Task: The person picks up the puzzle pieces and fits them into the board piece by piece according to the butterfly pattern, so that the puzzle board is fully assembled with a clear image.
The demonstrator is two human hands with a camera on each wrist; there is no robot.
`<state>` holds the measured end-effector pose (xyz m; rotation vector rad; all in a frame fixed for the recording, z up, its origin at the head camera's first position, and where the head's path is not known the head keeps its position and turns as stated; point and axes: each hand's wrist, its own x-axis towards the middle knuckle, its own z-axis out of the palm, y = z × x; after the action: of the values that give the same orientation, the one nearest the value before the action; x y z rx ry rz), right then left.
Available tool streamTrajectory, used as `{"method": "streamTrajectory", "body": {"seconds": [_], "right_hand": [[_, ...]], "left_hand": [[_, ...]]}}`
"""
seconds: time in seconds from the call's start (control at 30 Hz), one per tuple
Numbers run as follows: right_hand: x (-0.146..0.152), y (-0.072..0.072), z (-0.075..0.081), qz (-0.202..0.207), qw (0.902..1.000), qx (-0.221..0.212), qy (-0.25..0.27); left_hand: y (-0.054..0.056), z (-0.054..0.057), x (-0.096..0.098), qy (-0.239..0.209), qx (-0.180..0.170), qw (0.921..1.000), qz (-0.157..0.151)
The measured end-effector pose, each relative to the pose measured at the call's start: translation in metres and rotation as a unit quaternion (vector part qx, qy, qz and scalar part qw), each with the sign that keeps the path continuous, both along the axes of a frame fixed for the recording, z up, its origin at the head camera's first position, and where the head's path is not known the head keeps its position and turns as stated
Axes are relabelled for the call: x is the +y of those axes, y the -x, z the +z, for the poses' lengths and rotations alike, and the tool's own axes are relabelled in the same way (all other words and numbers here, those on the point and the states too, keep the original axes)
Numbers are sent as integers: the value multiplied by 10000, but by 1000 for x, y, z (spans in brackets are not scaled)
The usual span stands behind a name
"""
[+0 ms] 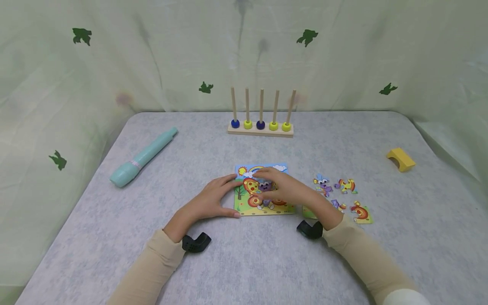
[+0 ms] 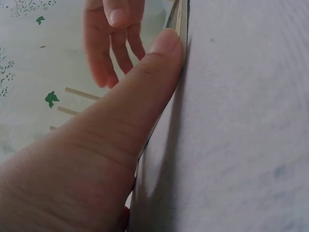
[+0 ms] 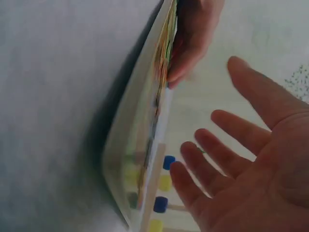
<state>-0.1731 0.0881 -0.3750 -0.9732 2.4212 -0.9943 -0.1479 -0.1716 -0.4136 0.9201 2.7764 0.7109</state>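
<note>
A square jigsaw puzzle (image 1: 248, 209) with a cartoon butterfly, sun and rainbow lies flat in front of me. At its left side my left hand (image 1: 211, 198) rests, the thumb by the lower left corner and fingertips on the left edge. In the left wrist view that thumb (image 2: 161, 48) lies along the puzzle's edge. My right hand (image 1: 284, 186) hovers over the puzzle's right half, partly covering the picture. The right wrist view shows its fingers (image 3: 227, 154) spread and holding nothing, beside the puzzle's raised-looking edge (image 3: 145, 121).
Several loose puzzle pieces (image 1: 346, 185) lie to the right, some partly behind my right forearm. A peg stand (image 1: 260, 132) with blue and yellow beads stands at the back. A teal microphone-shaped toy (image 1: 146, 156) lies left, a yellow arch block (image 1: 402, 159) far right.
</note>
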Motion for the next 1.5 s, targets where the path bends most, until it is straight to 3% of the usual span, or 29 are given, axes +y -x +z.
{"method": "streamTrajectory", "body": {"seconds": [0.27,0.5,0.73,1.13,1.5], "right_hand": [[46,-13,27,-578,9954,635,432],[96,-19,26,-1109,9877,950,563],[127,-18,7,-1439,9874,523,407],[149,-8,-19,-1650,9859,-253,-81],[154,-7,-18,-1568,9860,-123,-551]], "left_hand": [[0,0,0,25,27,10000,-4],[-1,1,1,25,-29,10000,33],[0,0,2,71,-33,9999,70],[-1,-1,1,64,-33,10000,61],[0,-2,0,59,-9,10000,69]]}}
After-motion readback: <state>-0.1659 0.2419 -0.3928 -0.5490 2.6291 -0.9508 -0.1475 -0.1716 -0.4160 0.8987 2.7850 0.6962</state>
